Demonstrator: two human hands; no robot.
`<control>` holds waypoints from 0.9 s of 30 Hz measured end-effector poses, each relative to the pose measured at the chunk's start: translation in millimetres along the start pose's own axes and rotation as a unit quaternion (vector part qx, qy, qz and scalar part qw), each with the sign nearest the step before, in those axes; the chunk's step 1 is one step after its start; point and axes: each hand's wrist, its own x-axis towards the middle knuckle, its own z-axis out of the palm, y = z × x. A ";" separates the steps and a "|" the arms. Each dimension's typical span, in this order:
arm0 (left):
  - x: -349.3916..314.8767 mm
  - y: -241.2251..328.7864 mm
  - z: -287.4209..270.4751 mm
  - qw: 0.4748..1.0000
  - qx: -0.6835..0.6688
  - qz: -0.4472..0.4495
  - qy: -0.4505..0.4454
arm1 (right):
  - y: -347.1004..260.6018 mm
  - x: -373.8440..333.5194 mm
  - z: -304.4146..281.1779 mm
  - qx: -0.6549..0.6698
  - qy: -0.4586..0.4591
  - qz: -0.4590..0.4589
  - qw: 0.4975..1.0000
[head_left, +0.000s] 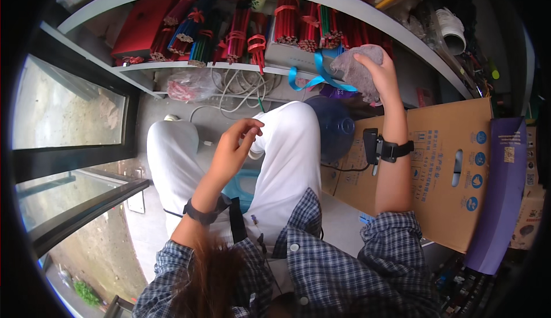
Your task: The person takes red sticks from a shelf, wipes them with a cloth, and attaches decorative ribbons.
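Note:
My right hand (383,74) reaches up to the shelf, its fingers wrapped round a greyish-mauve cloth (357,72). The crumpled cloth covers part of the shelf's front edge. Beside it a bright blue ribbon (317,80) hangs in loops from the shelf. Over my lap my left hand (234,149) hovers near my right knee, fingers loosely bent, thumb a little apart, nothing in it. Bundles of red pencil-like sticks (286,24), tied with red bands, lie along the shelf (241,67) with several blue and green bundles.
A large cardboard box (436,169) stands at my right, next to a long purple box (498,197). A dark blue round container (336,129) sits beyond my right knee. Coiled grey cables (241,91) and a clear plastic bag (192,86) lie below the shelf. An open window (74,108) is at left.

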 end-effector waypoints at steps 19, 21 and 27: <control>107.3 -56.9 -34.1 0.994 0.082 -0.070 -0.030 | 36.3 -170.1 13.3 0.011 0.097 0.022 0.995; 132.6 -69.7 -38.1 0.991 0.037 -0.125 -0.011 | 45.5 -188.2 12.1 0.000 0.108 0.037 0.993; 172.2 -78.7 -15.4 0.980 -0.066 -0.189 0.007 | 60.7 -212.0 3.1 0.004 0.138 0.074 0.988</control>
